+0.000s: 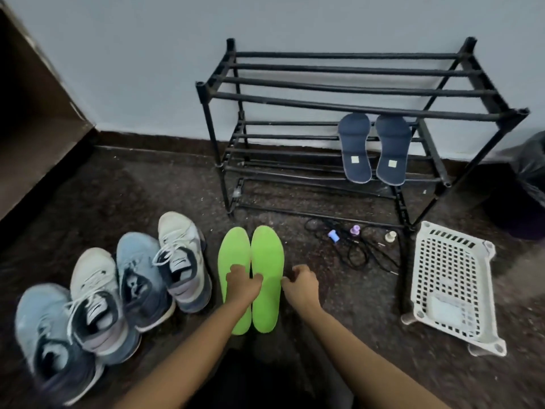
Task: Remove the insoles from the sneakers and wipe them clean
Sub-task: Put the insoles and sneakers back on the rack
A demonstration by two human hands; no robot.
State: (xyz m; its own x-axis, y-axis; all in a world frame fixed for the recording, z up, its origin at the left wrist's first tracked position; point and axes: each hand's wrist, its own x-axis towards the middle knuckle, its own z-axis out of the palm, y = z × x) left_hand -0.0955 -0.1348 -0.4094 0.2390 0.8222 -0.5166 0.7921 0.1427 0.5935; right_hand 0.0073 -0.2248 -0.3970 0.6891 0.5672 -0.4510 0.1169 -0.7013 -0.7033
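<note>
Two bright green insoles, a left green insole and a right green insole, lie side by side on the dark floor in front of me. My left hand rests across their middle, fingers curled over the seam between them. My right hand sits at the right insole's outer edge, fingers curled and thumb touching that edge. Two blue sneakers and two white sneakers stand in a row to the left. Two navy insoles lean upright on the black shoe rack.
A white perforated plastic basket lies tilted at the right beside the rack's leg. Black cords and small spools lie on the floor under the rack. A black bag sits at the far right. A brown wall panel rises on the left.
</note>
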